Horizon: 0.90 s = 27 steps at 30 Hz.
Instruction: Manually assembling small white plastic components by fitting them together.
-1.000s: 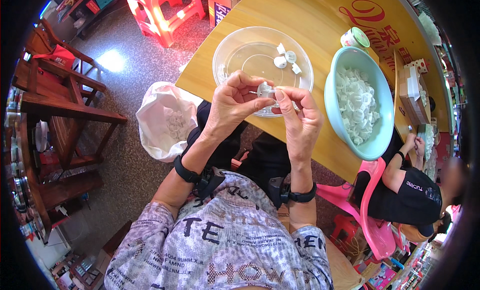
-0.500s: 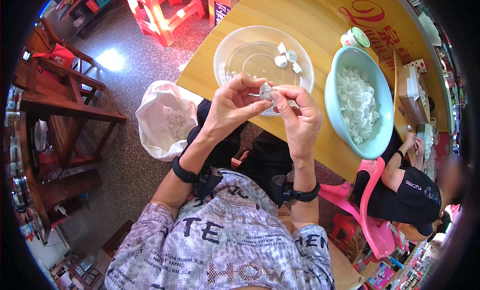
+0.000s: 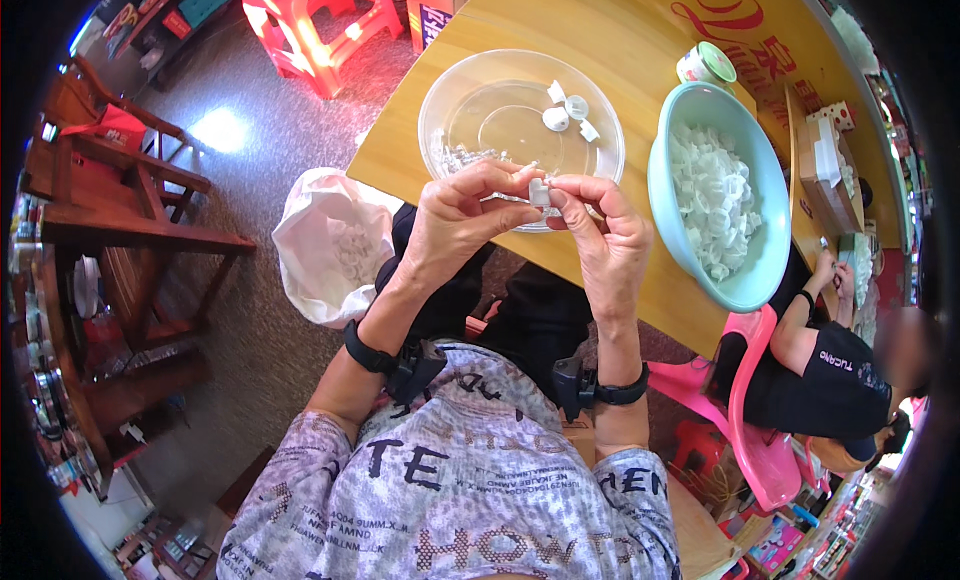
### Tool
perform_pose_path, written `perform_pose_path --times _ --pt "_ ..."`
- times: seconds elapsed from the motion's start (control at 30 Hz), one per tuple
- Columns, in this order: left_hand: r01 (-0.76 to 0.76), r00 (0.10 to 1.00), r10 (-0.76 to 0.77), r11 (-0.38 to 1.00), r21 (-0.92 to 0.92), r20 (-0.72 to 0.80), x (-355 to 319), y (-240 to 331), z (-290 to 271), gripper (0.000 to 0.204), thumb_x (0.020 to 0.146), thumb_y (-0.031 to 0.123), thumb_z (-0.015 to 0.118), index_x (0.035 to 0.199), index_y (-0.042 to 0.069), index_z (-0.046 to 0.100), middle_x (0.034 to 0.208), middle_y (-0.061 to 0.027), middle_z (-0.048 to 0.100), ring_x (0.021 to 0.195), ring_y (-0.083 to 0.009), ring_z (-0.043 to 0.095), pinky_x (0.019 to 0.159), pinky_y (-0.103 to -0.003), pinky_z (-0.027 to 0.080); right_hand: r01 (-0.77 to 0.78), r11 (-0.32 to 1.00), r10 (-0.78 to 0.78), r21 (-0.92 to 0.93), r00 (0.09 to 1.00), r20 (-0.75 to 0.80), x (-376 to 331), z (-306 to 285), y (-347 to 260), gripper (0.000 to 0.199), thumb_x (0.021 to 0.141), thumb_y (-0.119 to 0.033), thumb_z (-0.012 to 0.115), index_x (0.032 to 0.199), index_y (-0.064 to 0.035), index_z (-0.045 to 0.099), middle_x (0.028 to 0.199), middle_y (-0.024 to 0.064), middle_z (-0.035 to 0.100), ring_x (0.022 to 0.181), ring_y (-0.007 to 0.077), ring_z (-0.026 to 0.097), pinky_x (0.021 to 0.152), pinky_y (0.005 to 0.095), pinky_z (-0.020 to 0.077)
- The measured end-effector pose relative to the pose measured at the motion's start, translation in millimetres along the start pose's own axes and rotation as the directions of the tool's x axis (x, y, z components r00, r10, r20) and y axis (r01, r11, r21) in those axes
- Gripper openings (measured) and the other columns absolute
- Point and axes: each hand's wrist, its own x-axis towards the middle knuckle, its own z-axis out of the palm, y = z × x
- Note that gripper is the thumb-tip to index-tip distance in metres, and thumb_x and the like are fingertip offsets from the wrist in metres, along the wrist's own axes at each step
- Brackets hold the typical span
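Between my two hands, over the near rim of a clear round plastic tray (image 3: 440,90), is a small white plastic cap-like piece (image 3: 540,192). My left hand (image 3: 460,208) pinches it from the left with thumb and fingers. The thumb and forefinger of my right hand (image 3: 605,225) grip its right side. On the tray's far right lie several similar white plastic pieces (image 3: 576,107). Tiny white bits (image 3: 462,159) are gathered at its near left, partly behind my left hand. Finer detail of the held piece is too small to make out.
A pale blue basin (image 3: 662,215) heaped with white plastic pieces (image 3: 712,200) stands right on the wooden table (image 3: 530,20), beside a small tub (image 3: 706,64). Left of my legs is a white sack (image 3: 300,245). A co-worker (image 3: 830,380) works at far right near a pink chair (image 3: 745,410).
Both hands stay around the small white piece, which has turned slightly and sits a little farther right in the picture. The view has shifted slightly.
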Motion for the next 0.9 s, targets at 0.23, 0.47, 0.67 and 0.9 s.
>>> perform_pose_path --times 0.23,0.47,0.67,0.9 --pt "0.141 0.988 -0.141 0.990 0.016 0.060 25 11 15 0.036 0.081 -0.005 0.067 0.116 -0.001 0.059 0.116 -0.0124 0.058 0.108 -0.0179 0.058 0.092 -0.029 0.051 0.022 0.996 -0.029 -0.085 0.997 -0.077 7 -14 -2 0.006 0.087 -0.003 0.064 0.092 -0.0009 0.064 0.085 0.0030 0.067 0.071 0.0068 0.060 0.062 0.0216 0.0497" --pt "-0.239 0.961 0.024 0.571 0.785 0.275 107 -2 10 0.045 0.082 0.018 0.068 0.124 0.008 0.058 0.125 -0.0114 0.058 0.112 -0.0260 0.056 0.092 -0.037 0.048 0.038 0.861 -0.292 -0.506 0.854 -0.431 39 -82 -28 0.012 0.086 -0.008 0.065 0.097 -0.0017 0.065 0.084 0.0057 0.067 0.074 0.0109 0.061 0.065 0.0234 0.0500" --pt "-0.404 0.889 -0.105 0.277 0.872 0.446 129 -31 12 0.034 0.085 0.022 0.063 0.117 0.009 0.062 0.122 -0.0120 0.059 0.114 -0.0303 0.052 0.098 -0.041 0.042 -0.017 0.715 -0.448 -0.699 0.757 -0.476 43 -108 -38 0.026 0.087 -0.009 0.064 0.112 -0.0030 0.061 0.104 0.0105 0.065 0.088 0.0155 0.062 0.071 0.0285 0.0547" --pt "-0.412 0.883 -0.112 0.283 0.866 0.457 127 -37 -3 0.023 0.080 0.015 0.065 0.101 0.008 0.069 0.112 -0.0097 0.063 0.107 -0.0289 0.055 0.093 -0.040 0.044 0.086 0.840 -0.074 -0.536 0.996 0.045 28 -37 -12 0.013 0.080 -0.003 0.066 0.093 -0.0026 0.063 0.091 0.0133 0.065 0.078 0.0256 0.064 0.067 0.0345 0.0525"
